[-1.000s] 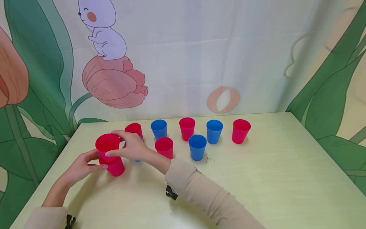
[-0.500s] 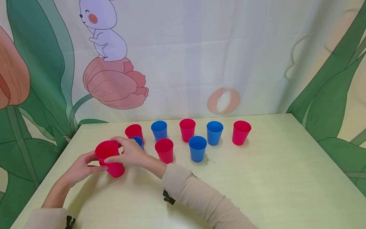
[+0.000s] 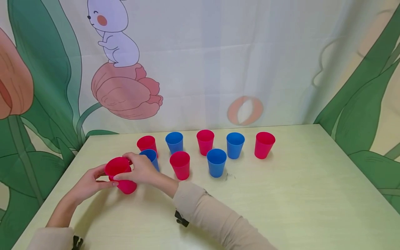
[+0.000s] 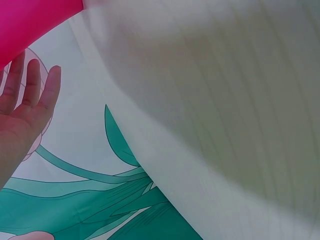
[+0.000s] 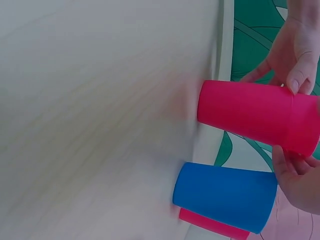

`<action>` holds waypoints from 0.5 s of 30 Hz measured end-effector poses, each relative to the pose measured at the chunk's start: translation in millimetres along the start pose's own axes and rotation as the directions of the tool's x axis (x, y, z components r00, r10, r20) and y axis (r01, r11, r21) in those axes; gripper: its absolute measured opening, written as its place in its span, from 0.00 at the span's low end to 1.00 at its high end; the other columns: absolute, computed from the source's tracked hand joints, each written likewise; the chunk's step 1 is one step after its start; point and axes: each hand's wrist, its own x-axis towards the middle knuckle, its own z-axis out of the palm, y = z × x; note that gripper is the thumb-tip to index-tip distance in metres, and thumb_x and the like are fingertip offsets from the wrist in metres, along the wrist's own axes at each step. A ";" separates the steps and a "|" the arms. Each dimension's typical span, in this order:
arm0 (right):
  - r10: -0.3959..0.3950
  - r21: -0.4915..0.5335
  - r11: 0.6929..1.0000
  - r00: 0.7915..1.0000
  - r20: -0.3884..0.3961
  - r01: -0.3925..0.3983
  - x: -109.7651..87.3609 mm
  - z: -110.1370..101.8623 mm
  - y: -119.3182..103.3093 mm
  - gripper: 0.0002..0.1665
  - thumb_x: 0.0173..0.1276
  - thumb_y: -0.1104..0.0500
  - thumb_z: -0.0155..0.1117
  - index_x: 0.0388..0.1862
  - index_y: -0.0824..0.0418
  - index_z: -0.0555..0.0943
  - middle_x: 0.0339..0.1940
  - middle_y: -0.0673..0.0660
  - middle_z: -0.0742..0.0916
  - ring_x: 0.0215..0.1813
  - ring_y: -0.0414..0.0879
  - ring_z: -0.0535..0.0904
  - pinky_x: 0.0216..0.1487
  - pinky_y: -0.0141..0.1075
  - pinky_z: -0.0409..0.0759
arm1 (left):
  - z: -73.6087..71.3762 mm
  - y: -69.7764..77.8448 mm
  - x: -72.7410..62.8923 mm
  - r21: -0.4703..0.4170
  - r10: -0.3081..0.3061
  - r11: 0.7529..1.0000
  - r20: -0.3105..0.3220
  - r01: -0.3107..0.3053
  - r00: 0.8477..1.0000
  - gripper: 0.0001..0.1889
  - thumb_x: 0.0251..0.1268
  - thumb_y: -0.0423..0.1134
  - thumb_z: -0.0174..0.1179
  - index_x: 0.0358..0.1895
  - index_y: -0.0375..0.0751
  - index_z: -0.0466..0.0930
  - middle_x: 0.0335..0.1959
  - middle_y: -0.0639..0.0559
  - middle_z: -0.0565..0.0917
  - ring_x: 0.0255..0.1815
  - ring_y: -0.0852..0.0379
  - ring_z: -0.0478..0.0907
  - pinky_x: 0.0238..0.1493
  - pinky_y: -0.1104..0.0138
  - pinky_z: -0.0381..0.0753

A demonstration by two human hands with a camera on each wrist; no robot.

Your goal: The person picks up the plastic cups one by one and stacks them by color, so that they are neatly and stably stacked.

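- Behind the pale table [image 3: 281, 208], the head view shows us a printed cloth [image 3: 175, 80] with soft folds, leaves, flowers and a small white animal.
- Toward the table's left side we find the upper red cup [image 3: 118, 166] sitting partly inside the lower red cup [image 3: 128, 187], both long axes roughly in line and close to upright; that shared line is what matters most.
- We see the right hand [image 3: 140, 168] nearer the top, pinching the upper red cup, its thumb and fingers parted by the cup's width; the left hand [image 3: 89, 184] grips the lower red cup near its rim, from the left.
- Just beyond, we count a front row [image 3: 180, 166] of three cups and a back row [image 3: 205, 143] of five, red and blue alternating.
- From the left wrist, we get three fingers, fairly straight, beside a smooth, glossy red wall; we cannot tell which cup it belongs to.
- From the right wrist, turned sideways, we see tapered, plastic-looking walls, with only a short band of the upper red cup past the lower rim. A blue cup [image 5: 225, 197] stands apart from the pair.
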 end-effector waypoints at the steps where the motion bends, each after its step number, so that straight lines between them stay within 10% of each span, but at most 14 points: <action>1: 0.003 -0.013 1.000 1.000 -0.004 -0.003 0.2 1.0 0.1 0.39 0.50 0.49 0.72 0.60 0.56 0.69 0.47 0.45 0.80 0.47 0.35 0.74 0.28 0.19 0.72 | -0.2 0.2 -0.1 -0.001 -0.004 1.000 0.002 0.004 1.000 0.30 0.53 0.35 0.64 0.60 0.30 0.65 0.51 0.36 0.73 0.49 0.44 0.69 0.39 0.60 0.76; 15: 0.076 -0.104 0.992 0.997 -0.011 -0.077 -0.8 10.6 -3.2 0.41 0.49 0.43 0.71 0.61 0.56 0.70 0.46 0.46 0.82 0.45 0.36 0.75 0.27 0.21 0.73 | -1.9 1.9 -0.4 0.027 0.003 1.000 0.013 -0.003 1.000 0.32 0.53 0.35 0.65 0.61 0.28 0.63 0.52 0.33 0.72 0.50 0.41 0.68 0.40 0.60 0.75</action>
